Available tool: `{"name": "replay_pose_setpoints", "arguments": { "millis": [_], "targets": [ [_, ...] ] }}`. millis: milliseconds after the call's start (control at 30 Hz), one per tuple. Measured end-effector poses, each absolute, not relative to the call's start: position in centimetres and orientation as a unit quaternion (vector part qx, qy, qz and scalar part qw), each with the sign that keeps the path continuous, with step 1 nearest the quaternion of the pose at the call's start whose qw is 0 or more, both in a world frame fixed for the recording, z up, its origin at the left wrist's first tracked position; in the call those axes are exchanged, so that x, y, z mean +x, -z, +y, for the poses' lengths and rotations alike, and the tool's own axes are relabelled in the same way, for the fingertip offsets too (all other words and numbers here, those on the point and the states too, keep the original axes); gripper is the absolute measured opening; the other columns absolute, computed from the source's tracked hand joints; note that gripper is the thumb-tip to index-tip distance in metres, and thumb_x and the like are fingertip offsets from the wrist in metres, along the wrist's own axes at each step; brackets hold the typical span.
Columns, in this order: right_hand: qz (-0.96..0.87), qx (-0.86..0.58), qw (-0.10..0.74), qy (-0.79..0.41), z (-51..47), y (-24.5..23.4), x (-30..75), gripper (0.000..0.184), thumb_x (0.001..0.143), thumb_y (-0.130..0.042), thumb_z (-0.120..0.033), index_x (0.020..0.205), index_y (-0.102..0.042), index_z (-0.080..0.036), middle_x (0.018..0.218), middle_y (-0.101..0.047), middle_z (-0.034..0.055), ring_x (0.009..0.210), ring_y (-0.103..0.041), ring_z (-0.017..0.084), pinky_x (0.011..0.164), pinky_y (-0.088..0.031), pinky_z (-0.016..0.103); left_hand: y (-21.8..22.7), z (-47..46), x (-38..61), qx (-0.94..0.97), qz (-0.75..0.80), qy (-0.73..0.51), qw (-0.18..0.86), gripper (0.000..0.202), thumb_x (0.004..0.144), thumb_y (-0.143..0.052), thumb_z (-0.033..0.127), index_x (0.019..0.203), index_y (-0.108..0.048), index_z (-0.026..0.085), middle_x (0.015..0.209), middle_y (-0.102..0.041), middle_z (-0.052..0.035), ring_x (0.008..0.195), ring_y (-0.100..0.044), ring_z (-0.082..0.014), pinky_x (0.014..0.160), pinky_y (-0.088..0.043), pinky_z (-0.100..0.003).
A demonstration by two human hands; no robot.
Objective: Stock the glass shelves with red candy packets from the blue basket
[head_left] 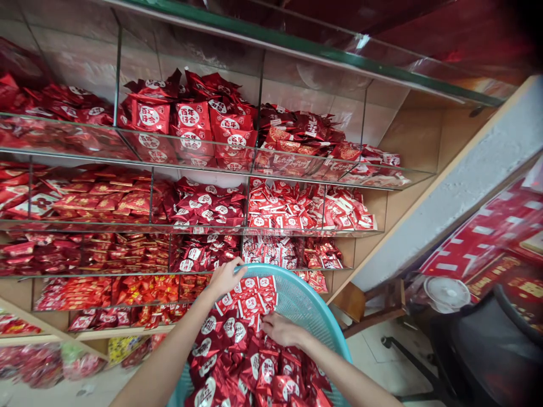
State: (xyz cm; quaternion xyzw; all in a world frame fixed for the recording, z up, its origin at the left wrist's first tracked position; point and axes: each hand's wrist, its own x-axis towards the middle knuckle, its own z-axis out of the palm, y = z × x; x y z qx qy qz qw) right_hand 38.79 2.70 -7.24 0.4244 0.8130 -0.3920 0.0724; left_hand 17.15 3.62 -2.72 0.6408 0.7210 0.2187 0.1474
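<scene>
A large turquoise plastic basket (pixel 311 291) full of red packets stands in front of me. My left hand (pixel 224 278) is at its far left rim, fingers curled over the edge and thumb toward the inside. Inside the basket, my right hand (pixel 280 329) reaches in from the right, fingers bent together on a small red-and-white packet; the fingertips are partly hidden. Small bright red-and-white packets (pixel 250 297) lie in the far part. Larger dark red packets (pixel 231 333) with white heart or round labels fill the near part.
Glass-fronted shelves (pixel 203 229) hold red packets (pixel 186 118) sorted in compartments. A black office chair (pixel 479 339) stands at the right, near a wooden stool (pixel 350 302) and a white round lid (pixel 447 291). Bagged goods (pixel 42 362) lie under the shelves at left.
</scene>
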Motion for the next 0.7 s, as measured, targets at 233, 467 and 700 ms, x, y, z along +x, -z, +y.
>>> {"name": "replay_pose_setpoints", "arguments": {
  "millis": [233,467,700],
  "targets": [
    [0.842,0.421,0.08,0.329,1.9,6.8,38.3,0.043,0.083,-0.029,-0.043,0.092,-0.06,-0.015,0.099,-0.06,0.0115,0.088,-0.055,0.02,0.074,-0.039,0.029,2.7,3.6,17.2,0.633,0.728,-0.216,0.149,0.033,0.08,-0.034,0.05,0.092,-0.056,0.028,0.072,-0.062,0.0024,0.065,-0.056,-0.0136,0.055,-0.03,-0.021],
    [0.857,0.436,0.014,0.273,3.6,1.5,39.8,0.03,0.081,-0.038,-0.035,0.08,-0.063,-0.017,0.077,-0.064,0.0058,0.069,-0.055,0.014,0.061,-0.036,0.024,2.4,3.5,17.2,0.634,0.725,-0.219,0.158,0.031,0.081,-0.034,0.048,0.091,-0.055,0.028,0.071,-0.062,0.0027,0.065,-0.056,-0.0131,0.056,-0.03,-0.021],
    [0.836,0.394,-0.295,0.241,8.8,-8.7,37.8,0.028,0.081,-0.039,-0.033,0.079,-0.062,-0.016,0.069,-0.063,0.0026,0.06,-0.054,0.013,0.058,-0.036,0.023,2.0,3.7,16.8,0.644,0.715,-0.213,0.169,0.03,0.081,-0.035,0.047,0.091,-0.055,0.028,0.077,-0.063,0.0018,0.07,-0.057,-0.0142,0.059,-0.033,-0.021]
  ]
}}
